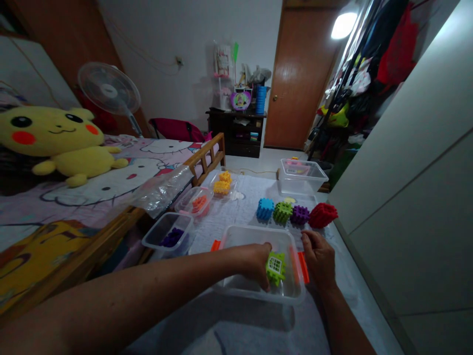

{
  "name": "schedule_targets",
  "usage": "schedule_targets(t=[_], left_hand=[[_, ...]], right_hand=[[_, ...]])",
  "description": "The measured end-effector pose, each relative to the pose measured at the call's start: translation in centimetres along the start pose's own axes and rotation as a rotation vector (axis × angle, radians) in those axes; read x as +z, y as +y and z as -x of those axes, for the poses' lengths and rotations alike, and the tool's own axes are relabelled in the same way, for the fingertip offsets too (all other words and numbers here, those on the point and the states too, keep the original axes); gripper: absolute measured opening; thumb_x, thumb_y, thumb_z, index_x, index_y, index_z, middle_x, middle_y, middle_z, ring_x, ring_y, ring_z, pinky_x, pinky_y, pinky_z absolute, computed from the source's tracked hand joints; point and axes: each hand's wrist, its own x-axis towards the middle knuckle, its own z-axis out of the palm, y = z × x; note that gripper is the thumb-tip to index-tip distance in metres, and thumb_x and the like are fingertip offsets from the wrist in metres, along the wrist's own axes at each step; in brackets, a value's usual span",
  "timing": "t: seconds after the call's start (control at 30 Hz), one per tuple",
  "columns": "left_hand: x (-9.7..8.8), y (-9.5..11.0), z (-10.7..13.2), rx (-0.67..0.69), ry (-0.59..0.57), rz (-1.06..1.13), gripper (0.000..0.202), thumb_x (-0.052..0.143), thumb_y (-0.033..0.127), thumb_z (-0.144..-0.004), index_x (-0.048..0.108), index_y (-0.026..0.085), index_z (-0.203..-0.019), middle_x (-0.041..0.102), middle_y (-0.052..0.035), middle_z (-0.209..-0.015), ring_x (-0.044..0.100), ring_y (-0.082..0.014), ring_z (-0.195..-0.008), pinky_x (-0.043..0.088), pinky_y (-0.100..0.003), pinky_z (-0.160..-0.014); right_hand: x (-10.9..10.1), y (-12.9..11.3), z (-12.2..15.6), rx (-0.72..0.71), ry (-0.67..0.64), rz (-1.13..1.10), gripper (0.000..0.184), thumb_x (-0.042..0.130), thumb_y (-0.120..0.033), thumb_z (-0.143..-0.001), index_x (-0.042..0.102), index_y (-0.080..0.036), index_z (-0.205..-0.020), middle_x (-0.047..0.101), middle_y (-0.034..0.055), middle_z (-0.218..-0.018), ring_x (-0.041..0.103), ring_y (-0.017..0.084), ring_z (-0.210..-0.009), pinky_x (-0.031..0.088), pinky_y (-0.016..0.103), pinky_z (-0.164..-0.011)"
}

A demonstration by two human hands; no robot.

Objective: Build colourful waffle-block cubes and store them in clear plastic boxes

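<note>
A clear plastic box with orange side latches sits in front of me. My left hand reaches into it across the left side. Its fingers are closed at the left edge of a lime-green interlocking block, which has a white lattice window piece on its face. Just outside the box's right rim, near the orange latch, is my right hand. Its fingers are curled together, and whatever they hold, if anything, is hidden.
Behind the box stand blue, green, purple and red block assemblies. Left are tubs with purple, orange and yellow pieces. A larger clear bin stands behind; a wooden bed rail runs along the left.
</note>
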Motion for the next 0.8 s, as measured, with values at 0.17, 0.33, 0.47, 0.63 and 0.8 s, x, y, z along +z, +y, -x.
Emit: schedule_targets(t=[0.17, 0.33, 0.47, 0.63, 0.8], left_hand=[[0.4, 0.0, -0.2, -0.016, -0.047, 0.076, 0.092, 0.083, 0.022, -0.053, 0.039, 0.018, -0.133, 0.069, -0.0090, -0.115, 0.067, -0.0248, -0.099, 0.052, -0.027, -0.073], [-3.3, 1.1, 2.0, 0.045, 0.026, -0.221, 0.067, 0.076, 0.042, -0.065, 0.054, 0.020, -0.124, 0.069, -0.0100, -0.114, 0.066, -0.0276, -0.099, 0.050, -0.032, -0.074], [-8.4, 0.5, 2.3, 0.101, 0.337, -0.298, 0.028, 0.061, 0.035, -0.082, 0.065, 0.020, -0.105, 0.071, -0.0050, -0.101, 0.066, -0.0219, -0.092, 0.048, -0.030, -0.078], [-10.9, -3.0, -2.7, 0.153, 0.541, -0.290, 0.083, 0.078, 0.034, -0.067, 0.039, 0.014, -0.138, 0.046, -0.0160, -0.141, 0.046, -0.0276, -0.129, 0.040, -0.032, -0.103], [-10.3, -4.3, -8.3, 0.174, 0.458, -0.364, 0.119, 0.088, 0.034, -0.051, 0.021, 0.016, -0.148, 0.022, -0.0218, -0.154, 0.027, -0.0352, -0.142, 0.031, -0.039, -0.113]], right_hand=[[0.0, 0.0, -0.1, -0.011, 0.003, 0.011, 0.024, 0.050, -0.035, -0.089, 0.068, -0.018, -0.087, 0.070, 0.0063, -0.083, 0.064, 0.020, -0.076, 0.049, 0.032, -0.071], [0.0, 0.0, -0.1, -0.008, 0.005, 0.006, 0.024, 0.050, -0.036, -0.090, 0.067, -0.019, -0.088, 0.070, 0.0066, -0.085, 0.064, 0.021, -0.077, 0.049, 0.033, -0.072], [0.1, 0.2, 0.0, -0.005, -0.001, -0.005, 0.024, 0.050, -0.035, -0.091, 0.067, -0.019, -0.089, 0.070, 0.0063, -0.085, 0.064, 0.020, -0.077, 0.049, 0.032, -0.071], [0.0, 0.3, 0.0, 0.002, -0.008, -0.011, 0.024, 0.051, -0.035, -0.090, 0.068, -0.018, -0.089, 0.070, 0.0065, -0.086, 0.064, 0.021, -0.077, 0.049, 0.032, -0.070], [0.0, 0.3, 0.0, 0.003, -0.008, -0.005, 0.024, 0.051, -0.035, -0.090, 0.068, -0.019, -0.090, 0.070, 0.0068, -0.085, 0.064, 0.021, -0.075, 0.050, 0.032, -0.069]])
